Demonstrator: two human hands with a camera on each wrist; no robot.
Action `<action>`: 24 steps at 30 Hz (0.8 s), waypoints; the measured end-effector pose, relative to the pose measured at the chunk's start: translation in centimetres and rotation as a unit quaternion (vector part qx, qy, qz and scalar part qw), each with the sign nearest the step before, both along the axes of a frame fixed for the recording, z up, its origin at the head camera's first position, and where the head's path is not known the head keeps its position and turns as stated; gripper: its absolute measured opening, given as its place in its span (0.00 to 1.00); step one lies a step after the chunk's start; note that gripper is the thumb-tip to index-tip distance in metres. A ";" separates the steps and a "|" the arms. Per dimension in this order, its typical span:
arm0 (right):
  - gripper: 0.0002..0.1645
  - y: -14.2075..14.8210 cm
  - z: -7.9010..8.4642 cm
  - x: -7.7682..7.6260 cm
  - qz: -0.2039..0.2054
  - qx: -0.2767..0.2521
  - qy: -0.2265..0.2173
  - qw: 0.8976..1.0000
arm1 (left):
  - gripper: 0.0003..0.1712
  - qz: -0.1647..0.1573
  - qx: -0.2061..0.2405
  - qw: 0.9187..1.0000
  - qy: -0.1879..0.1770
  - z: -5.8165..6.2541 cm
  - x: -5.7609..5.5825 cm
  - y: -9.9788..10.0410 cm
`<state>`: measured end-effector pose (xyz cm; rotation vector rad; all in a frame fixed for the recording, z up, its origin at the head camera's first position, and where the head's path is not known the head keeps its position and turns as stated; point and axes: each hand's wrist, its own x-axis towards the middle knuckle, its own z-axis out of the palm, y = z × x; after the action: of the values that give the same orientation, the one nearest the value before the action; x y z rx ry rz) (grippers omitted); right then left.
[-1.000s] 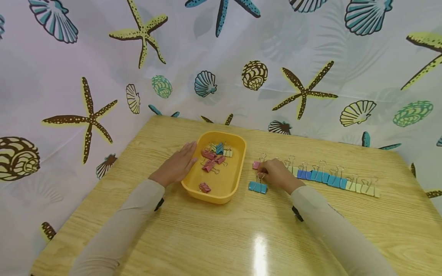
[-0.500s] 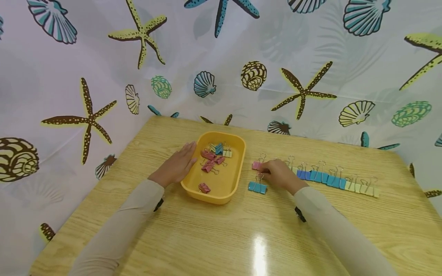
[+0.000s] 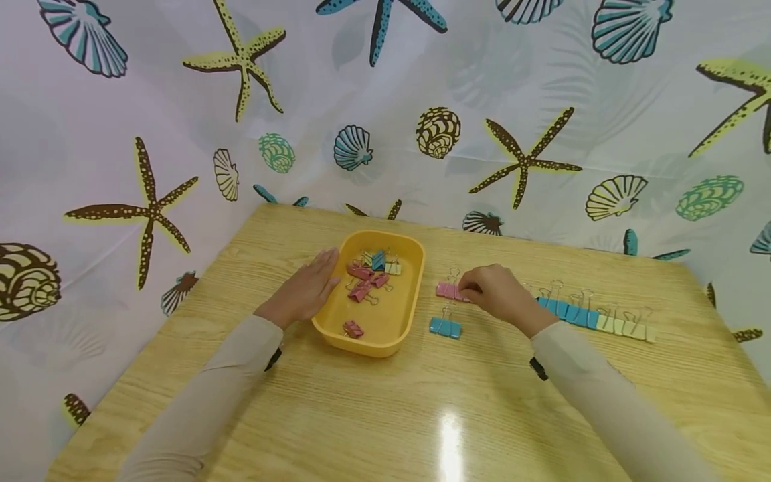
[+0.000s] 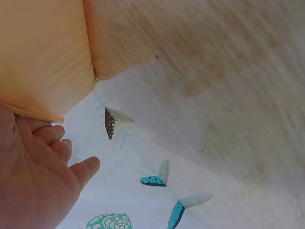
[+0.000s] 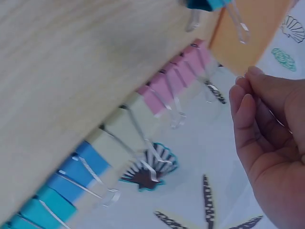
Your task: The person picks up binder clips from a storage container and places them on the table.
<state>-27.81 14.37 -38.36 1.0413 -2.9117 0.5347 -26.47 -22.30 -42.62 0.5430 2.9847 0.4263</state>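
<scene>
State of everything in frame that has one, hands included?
Yellow tray: upright, part filled
Clips in the tray: loose, jumbled
Clip row: lined up side by side, partly hidden by a hand in the head view
Lone blue clip: apart from the row
Left hand: fingers extended, against the tray
Right hand: fingers curled, nothing visibly held
Patterned cloth: hanging, lightly creased
</scene>
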 end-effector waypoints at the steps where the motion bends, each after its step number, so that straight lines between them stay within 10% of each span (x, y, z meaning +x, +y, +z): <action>1: 0.05 -0.2 0.5 0.0 0.005 0.002 0.004 1.000 | 0.35 -0.001 0.001 1.000 0.001 0.0 0.0 0.0; 24: 0.05 -9.7 7.3 1.7 0.192 0.096 0.156 0.964 | 0.35 -0.002 -0.002 1.000 -0.003 0.3 0.1 0.0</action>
<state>-26.09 4.71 -31.09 1.5669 -2.5319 0.0704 -26.36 -22.34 -42.34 0.5469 2.9766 0.4221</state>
